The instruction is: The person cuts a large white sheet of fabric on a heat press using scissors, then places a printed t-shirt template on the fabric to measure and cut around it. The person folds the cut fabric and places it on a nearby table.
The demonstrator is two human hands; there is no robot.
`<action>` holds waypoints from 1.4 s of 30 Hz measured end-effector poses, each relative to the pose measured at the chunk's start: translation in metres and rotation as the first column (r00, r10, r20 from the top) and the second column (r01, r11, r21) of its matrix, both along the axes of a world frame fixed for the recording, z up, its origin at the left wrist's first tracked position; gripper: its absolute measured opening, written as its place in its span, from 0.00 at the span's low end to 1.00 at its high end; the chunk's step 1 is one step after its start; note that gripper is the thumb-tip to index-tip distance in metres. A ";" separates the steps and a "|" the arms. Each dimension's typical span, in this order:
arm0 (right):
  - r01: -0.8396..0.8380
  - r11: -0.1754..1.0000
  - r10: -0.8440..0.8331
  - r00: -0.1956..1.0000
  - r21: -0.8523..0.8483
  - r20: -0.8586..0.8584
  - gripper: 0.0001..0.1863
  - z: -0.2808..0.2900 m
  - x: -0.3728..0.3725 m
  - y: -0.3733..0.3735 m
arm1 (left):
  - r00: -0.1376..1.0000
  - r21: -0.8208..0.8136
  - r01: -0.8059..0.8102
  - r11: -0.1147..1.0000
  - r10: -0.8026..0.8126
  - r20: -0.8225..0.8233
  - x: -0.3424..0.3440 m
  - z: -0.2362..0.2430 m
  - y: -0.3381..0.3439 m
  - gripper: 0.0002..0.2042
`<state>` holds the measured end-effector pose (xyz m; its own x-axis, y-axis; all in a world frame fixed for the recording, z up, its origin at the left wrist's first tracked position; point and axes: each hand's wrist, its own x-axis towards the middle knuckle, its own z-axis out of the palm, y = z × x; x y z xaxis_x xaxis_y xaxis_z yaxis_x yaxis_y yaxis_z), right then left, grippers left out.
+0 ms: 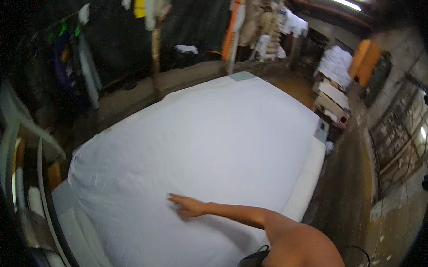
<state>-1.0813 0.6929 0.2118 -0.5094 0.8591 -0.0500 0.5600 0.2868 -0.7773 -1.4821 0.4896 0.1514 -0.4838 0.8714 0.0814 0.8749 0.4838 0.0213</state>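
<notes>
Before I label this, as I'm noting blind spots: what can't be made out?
In the head view:
- Left hand: outside the frame.
- Right hand: fingertips blurred; pressing or just above the cloth, unclear.
- Most of the table top: covered by the cloth.
- White pile: too far and blurred to tell its pieces.

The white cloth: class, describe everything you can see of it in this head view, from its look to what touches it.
The white cloth looks like thin, plain, matte fabric. It lies spread as one broad sheet over what looks like a large table, covering most of it but leaving a grey-green patch bare at the far corner. Its middle is mostly smooth; small creases gather along the left edge. The right hand is over its near part, though contact is unclear.
</notes>
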 end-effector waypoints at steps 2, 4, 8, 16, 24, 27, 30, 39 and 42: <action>0.289 0.956 -0.289 0.957 -0.039 -0.001 0.30 0.007 0.091 -0.058 | 0.999 0.037 0.007 0.999 -0.005 -0.053 0.021 0.008 0.001 0.20; 0.542 0.839 -0.543 0.838 -0.035 -0.056 0.30 0.011 0.173 -0.115 | 0.994 0.078 0.005 0.997 0.004 -0.111 0.049 0.017 -0.002 0.20; 0.867 0.490 -0.852 0.498 0.086 -0.160 0.24 0.013 0.303 -0.221 | 0.985 0.243 0.140 0.960 -0.111 -0.132 0.122 0.048 0.007 0.20; 0.958 0.288 -0.891 0.274 0.015 -0.363 0.21 -0.022 0.509 -0.350 | 0.927 0.594 0.313 0.741 -0.375 -0.020 0.369 0.084 -0.038 0.21; 0.873 0.377 -0.926 0.364 -0.310 -0.100 0.18 -0.031 0.683 -0.483 | 0.533 0.469 0.701 0.537 -0.832 0.155 0.737 0.034 -0.041 0.25; 0.911 0.327 -0.945 0.310 -0.251 -0.106 0.17 -0.036 0.728 -0.527 | 0.361 0.340 0.841 0.420 -0.905 0.225 0.852 0.038 -0.025 0.26; 0.946 0.188 -0.981 0.170 -0.264 -0.090 0.16 -0.050 0.778 -0.557 | 0.226 0.309 0.900 0.309 -0.934 0.278 0.937 0.035 -0.023 0.24; 0.889 0.271 -0.941 0.326 -0.369 0.092 0.18 -0.075 0.962 -0.579 | -0.067 0.491 0.853 0.179 -0.894 0.442 1.161 0.004 -0.031 0.21; 0.931 0.215 -0.933 0.286 -0.296 0.219 0.19 -0.085 1.041 -0.567 | -0.092 0.471 0.865 0.172 -0.868 0.487 1.259 0.002 -0.012 0.21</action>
